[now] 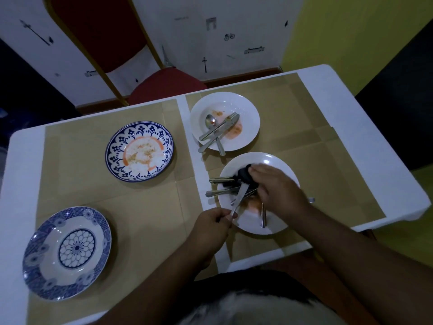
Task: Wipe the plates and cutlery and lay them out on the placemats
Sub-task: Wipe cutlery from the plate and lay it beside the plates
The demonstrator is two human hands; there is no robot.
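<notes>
Bare arms (351,249) to left hand (212,221) & right hand (276,186); dark garment (246,280) w/ blurry grey-white patch (257,309).

bare placemat (145,221) between plates, cutlery pile (225,186) crowding near white plate (276,221)

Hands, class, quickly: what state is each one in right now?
Left hand: closed, pinching the knife by its handle.
Right hand: closed, gripping the dark cloth.

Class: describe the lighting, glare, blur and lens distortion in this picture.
Head view: dim, bluish light overall; a small glare spot on the near white plate; the right hand holding the dark cloth looks slightly blurred; the wide lens bows the table edges.
</notes>
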